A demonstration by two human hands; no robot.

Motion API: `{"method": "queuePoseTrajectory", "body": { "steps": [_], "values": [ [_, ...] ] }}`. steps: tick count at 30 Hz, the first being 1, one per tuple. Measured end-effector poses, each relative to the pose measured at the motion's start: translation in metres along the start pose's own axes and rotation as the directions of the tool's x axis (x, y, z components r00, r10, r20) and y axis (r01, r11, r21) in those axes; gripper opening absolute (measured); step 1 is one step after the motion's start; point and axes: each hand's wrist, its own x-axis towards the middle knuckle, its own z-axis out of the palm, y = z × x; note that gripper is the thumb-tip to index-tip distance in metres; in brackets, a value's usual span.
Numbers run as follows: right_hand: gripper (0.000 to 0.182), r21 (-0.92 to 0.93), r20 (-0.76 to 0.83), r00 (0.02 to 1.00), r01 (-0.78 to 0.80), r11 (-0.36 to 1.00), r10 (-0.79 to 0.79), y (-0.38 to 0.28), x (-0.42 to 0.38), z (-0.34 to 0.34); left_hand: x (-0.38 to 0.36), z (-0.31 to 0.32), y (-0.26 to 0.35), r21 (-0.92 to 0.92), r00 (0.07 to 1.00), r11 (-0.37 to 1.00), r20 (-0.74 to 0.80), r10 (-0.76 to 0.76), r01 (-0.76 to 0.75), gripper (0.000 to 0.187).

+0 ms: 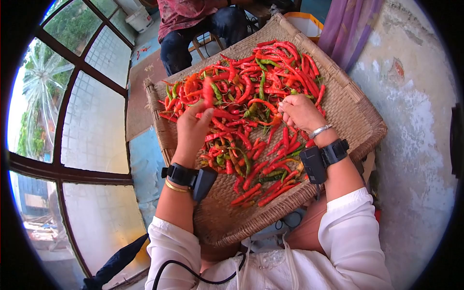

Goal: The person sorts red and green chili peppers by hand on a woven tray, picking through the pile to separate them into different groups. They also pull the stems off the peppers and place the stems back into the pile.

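Note:
A heap of red chili peppers (246,92), with some green and orange ones among them, lies on a woven basket tray (348,101). Over the heap's left side, my left hand (191,128) pinches a single red chili pepper (208,94) that is blurred by motion. My right hand (298,112) is over the right part of the heap, thumb and fingers pressed together; whatever sits in that pinch is too small to make out. Below the hands, a looser group of chili peppers (266,176) spreads toward the tray's near edge.
Across the tray sits another person in dark trousers (203,36). An orange-rimmed container (304,25) and a purple curtain (345,34) are at the back right. Framed windows (94,116) line the left, a worn wall (406,121) the right. A white bucket (139,20) stands far left.

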Motion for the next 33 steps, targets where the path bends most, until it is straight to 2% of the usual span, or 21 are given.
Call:
{"method": "queuePoseTrajectory", "body": {
  "steps": [1,2,4,5,6,8,9,11,15,17,19,20,21,22,23,24,25,26,28,30,33],
  "values": [
    [0.024,-0.002,0.001,1.0,-0.001,1.0,0.001,-0.001,-0.001,0.0,0.003,0.002,-0.007,0.039,0.949,0.988,-0.275,0.152,-0.147,0.037],
    [0.024,0.085,0.08,0.997,-0.015,0.996,0.008,-0.003,-0.002,0.0,0.002,0.005,-0.014,0.037,0.949,0.989,-0.276,0.149,-0.145,0.037],
    [0.024,0.17,0.158,0.987,-0.034,0.985,0.007,-0.007,-0.005,0.002,-0.003,0.007,0.006,0.048,0.938,0.952,-0.164,0.306,-0.303,0.043],
    [0.024,0.253,0.221,0.974,-0.011,0.967,-0.047,-0.009,-0.007,0.004,-0.011,0.013,0.018,-0.131,0.971,0.963,0.016,0.238,-0.234,0.043],
    [0.024,0.336,0.28,0.954,0.004,0.942,-0.104,-0.011,-0.009,0.006,-0.018,0.018,0.028,-0.132,0.972,0.964,0.018,0.236,-0.232,0.043],
    [0.025,0.385,0.336,0.935,-0.023,0.923,-0.117,-0.014,-0.011,0.007,-0.027,0.024,0.041,-0.116,0.868,0.911,0.279,0.411,-0.395,0.033],
    [0.025,0.445,0.365,0.918,-0.023,0.895,-0.158,-0.015,-0.011,0.008,-0.028,0.023,0.042,-0.118,0.869,0.913,0.28,0.409,-0.391,0.033],
    [0.025,0.53,0.385,0.896,-0.021,0.847,-0.219,-0.015,-0.011,0.009,-0.026,0.021,0.043,0.095,0.781,0.966,0.61,0.134,-0.24,0.022],
    [0.022,0.608,0.319,0.927,-0.039,0.793,-0.2,-0.011,-0.01,0.003,-0.03,0.018,0.039,-0.004,0.821,0.984,0.551,0.152,-0.179,0.017],
    [0.021,0.572,0.256,0.952,-0.01,0.82,-0.167,-0.011,-0.008,0.006,-0.031,0.017,0.033,-0.167,0.824,0.981,0.54,0.171,-0.094,0.017],
    [0.021,0.532,0.188,0.972,0.018,0.847,-0.138,-0.006,-0.005,0.008,-0.026,0.011,0.033,-0.139,0.854,0.99,0.511,0.102,-0.036,0.016],
    [0.019,0.197,0.192,0.959,0.169,0.966,-0.207,0.002,-0.002,0.007,-0.021,0.007,0.032,-0.109,0.876,0.994,0.48,0.036,0.019,0.017],
    [0.018,-0.163,0.218,0.938,0.306,0.938,-0.268,0.012,0.002,0.006,-0.016,0.01,0.02,-0.167,0.915,0.986,0.395,0.077,-0.011,0.017],
    [0.019,-0.496,0.264,0.912,0.407,0.767,-0.313,0.018,0.006,0.006,-0.013,0.007,0.016,-0.169,0.916,0.986,0.394,0.08,-0.014,0.017],
    [0.021,-0.657,0.334,0.918,0.39,0.646,-0.214,0.025,0.003,0.01,-0.009,0.003,0.012,-0.152,0.947,0.987,0.321,0.008,0.043,0.017],
    [0.022,-0.734,0.361,0.931,0.318,0.601,-0.051,0.014,-0.007,0.013,-0.006,0.0,0.009,-0.143,0.968,0.984,0.244,-0.065,0.102,0.018],
    [0.023,-0.759,0.37,0.929,0.296,0.58,0.011,0.022,-0.008,0.016,-0.004,-0.001,0.008,-0.106,0.99,0.994,0.138,-0.013,0.028,0.018],
    [0.024,-0.786,0.375,0.924,0.274,0.555,0.074,0.03,-0.006,0.019,-0.002,-0.002,0.006,-0.114,0.991,0.993,0.134,-0.01,0.025,0.018],
    [0.024,-0.797,0.403,0.905,0.276,0.537,0.134,0.032,-0.005,0.02,0.003,-0.007,0.001,0.055,0.992,0.992,-0.038,0.119,-0.117,0.017],
    [0.025,-0.807,0.431,0.882,0.281,0.52,0.191,0.028,-0.007,0.021,0.006,-0.011,-0.002,0.0,0.993,0.995,-0.061,0.1,-0.1,0.016],
    [0.019,-0.85,0.352,0.911,0.216,0.48,0.215,0.022,-0.016,0.026,0.006,-0.01,-0.016,0.087,0.996,0.993,-0.043,0.084,-0.08,0.018]
  ]
}}
